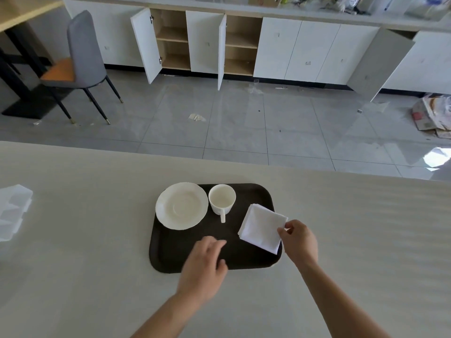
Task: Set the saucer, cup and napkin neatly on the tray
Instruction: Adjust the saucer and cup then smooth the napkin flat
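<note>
A dark tray (175, 250) lies on the pale table. At its far left sits a white saucer (181, 206), overhanging the tray's edge a little. Just right of the saucer a white cup (221, 200) stands upright, its handle pointing toward me. A folded white napkin (262, 228) lies skewed on the tray's right side. My right hand (301, 241) pinches the napkin's right corner. My left hand (203, 264) hovers over the tray's near edge, fingers loosely apart, holding nothing.
A clear plastic container (13, 211) rests at the table's left edge. Beyond the table's far edge (219, 162) are a tiled floor, a grey chair (80, 59) and white cabinets with some doors open.
</note>
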